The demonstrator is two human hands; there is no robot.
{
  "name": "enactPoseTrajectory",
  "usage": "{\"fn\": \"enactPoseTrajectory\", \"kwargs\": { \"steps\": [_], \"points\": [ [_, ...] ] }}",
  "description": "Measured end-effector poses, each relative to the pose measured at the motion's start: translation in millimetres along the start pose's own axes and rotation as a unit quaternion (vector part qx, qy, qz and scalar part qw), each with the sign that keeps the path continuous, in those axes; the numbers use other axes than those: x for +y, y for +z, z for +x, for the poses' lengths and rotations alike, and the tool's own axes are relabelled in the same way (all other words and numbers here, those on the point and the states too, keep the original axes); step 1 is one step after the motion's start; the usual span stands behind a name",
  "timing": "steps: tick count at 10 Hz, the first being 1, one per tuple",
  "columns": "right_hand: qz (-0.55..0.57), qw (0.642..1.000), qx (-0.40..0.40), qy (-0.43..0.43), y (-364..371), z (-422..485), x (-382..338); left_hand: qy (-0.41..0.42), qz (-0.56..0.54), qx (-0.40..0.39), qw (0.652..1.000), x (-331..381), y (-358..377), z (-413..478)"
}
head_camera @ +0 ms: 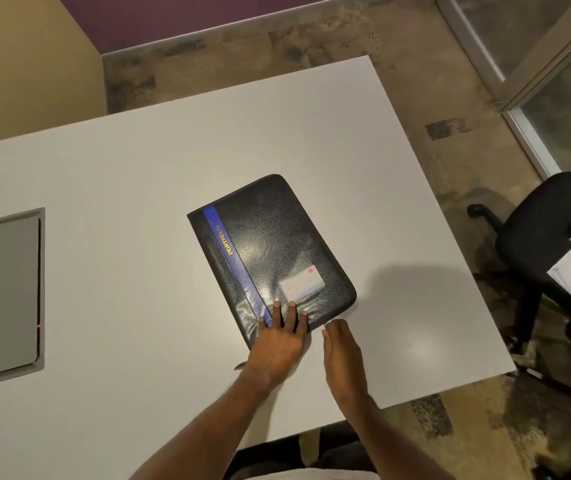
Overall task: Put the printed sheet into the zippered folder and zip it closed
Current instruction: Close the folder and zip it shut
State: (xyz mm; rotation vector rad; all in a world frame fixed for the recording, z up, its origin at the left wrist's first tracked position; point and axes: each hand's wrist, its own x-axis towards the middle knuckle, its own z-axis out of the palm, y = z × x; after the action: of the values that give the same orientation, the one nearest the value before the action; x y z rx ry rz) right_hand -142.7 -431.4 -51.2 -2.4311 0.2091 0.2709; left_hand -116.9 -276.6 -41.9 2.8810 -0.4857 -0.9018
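Presently: folder lying closed, both hands at its near end

The zippered folder (270, 251) lies flat on the white table (121, 168) with its cover down, turned at an angle to the table edge. A blue stripe (232, 258) lettered "PORTFOLIO" runs along its left side, and a pale label card (302, 283) sits on the cover toward the folder's near right corner.

The left hand (277, 348) rests palm down on the folder's near end. Its fingers (278, 311) are straight and spread on the cover just short of the label card; they grip nothing. The right hand (344, 358) stands on edge on the table just beside the folder's near right corner, fingers straight and together, holding nothing. Whether its fingertips touch the folder cannot be told.

Whether the zip is drawn shut, or a sheet is inside, cannot be told.

Well to the left of the folder a grey cable hatch (13, 296) is set into the table. To the folder's right, off the table, stands a black office chair (547, 230).
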Motion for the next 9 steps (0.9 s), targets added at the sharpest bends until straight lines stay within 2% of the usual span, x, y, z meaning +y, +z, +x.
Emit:
{"fn": "enactPoseTrajectory", "kwargs": {
  "steps": [2,3,4,5,6,7,8,9],
  "points": [
    [0.068,0.993,-0.099,-0.010,17.4,-4.5,6.1,0.004,0.025,0.014,1.000,-7.0,1.8,-3.6],
    [0.087,0.987,-0.124,-0.053,22.7,-6.6,10.1,0.008,0.036,0.002,0.999,-12.4,5.3,-7.0],
    [0.080,0.985,-0.144,-0.054,15.7,-10.5,-2.5,0.015,0.025,0.015,0.999,-10.5,-1.1,-6.6],
    [0.031,0.995,-0.075,-0.050,14.3,-9.3,-4.2,0.006,0.029,0.009,1.000,-4.9,-12.2,-5.5],
    [-0.028,0.999,0.028,-0.011,2.9,0.1,-4.6,0.010,0.056,-0.004,0.998,-8.9,-8.3,-9.0],
    [-0.056,0.998,0.000,0.043,-10.4,11.2,1.6,0.005,0.068,-0.012,0.998,-17.5,-0.6,-15.1],
    [-0.017,0.997,0.033,0.070,-23.1,23.1,10.2,-0.003,0.073,-0.038,0.997,-19.1,-1.2,-19.1],
    [-0.004,0.997,0.033,0.064,-33.7,36.6,13.5,0.004,0.066,-0.024,0.998,-21.1,-2.8,-21.2]
  ]
}}
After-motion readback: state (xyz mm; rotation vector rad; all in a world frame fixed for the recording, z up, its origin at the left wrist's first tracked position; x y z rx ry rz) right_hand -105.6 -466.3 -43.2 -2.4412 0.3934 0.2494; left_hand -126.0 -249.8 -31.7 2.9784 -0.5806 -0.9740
